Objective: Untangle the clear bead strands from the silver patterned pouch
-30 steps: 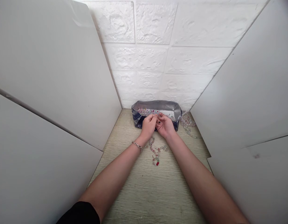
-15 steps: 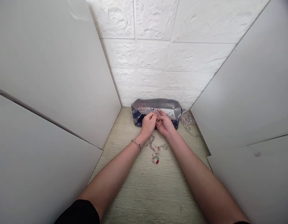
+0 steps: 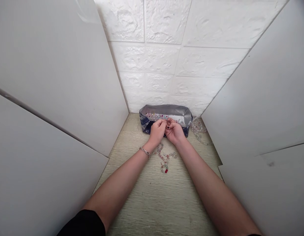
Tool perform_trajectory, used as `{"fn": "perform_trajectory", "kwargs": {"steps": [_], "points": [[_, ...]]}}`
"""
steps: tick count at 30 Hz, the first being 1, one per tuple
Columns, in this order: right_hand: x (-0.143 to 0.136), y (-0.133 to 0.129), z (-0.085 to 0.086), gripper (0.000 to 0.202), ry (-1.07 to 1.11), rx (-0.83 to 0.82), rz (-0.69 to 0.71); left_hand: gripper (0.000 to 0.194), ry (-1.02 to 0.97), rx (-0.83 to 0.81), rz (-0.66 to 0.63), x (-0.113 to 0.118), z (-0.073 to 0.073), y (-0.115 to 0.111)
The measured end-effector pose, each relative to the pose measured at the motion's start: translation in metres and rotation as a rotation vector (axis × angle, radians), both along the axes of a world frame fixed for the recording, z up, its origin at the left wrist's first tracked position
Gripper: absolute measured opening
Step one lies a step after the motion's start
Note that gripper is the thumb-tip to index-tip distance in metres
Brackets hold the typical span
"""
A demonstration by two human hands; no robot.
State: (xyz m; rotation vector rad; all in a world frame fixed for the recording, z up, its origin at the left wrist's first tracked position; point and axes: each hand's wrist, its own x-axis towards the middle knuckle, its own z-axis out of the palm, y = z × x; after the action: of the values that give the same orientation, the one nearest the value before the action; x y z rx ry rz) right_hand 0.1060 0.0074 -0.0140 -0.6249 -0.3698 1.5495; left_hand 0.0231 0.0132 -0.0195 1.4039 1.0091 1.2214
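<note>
My left hand (image 3: 157, 131) and my right hand (image 3: 175, 132) meet fingertip to fingertip at the front rim of an open box with a silver lining and a dark blue patterned outside (image 3: 144, 123). The fingers of both are pinched closed. From beneath my left hand a string of small clear, pink and red beads (image 3: 164, 160) trails down onto the surface, its upper end hidden by the hands. Whatever sits in my right fingertips is too small to make out. Loose beads (image 3: 154, 116) lie inside the box.
Right of the box is a heap of pale beaded strands (image 3: 198, 129). A white brick-patterned wall (image 3: 159, 59) rises behind it. White panels (image 3: 55, 72) flank both sides of the pale wood-grain surface (image 3: 152, 203).
My right fingers, stretched over the box before, have curled in toward my left fingertips. The bead string on the surface lies as it did. The view has shifted slightly.
</note>
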Motion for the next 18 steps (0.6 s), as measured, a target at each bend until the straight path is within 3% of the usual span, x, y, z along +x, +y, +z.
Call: {"fn": "perform_trajectory", "kwargs": {"steps": [18], "points": [[0.0000, 0.0025, -0.0018, 0.023, -0.037, -0.045, -0.002, 0.019, -0.007, -0.014, -0.014, 0.0005, 0.0009, 0.0005]]}}
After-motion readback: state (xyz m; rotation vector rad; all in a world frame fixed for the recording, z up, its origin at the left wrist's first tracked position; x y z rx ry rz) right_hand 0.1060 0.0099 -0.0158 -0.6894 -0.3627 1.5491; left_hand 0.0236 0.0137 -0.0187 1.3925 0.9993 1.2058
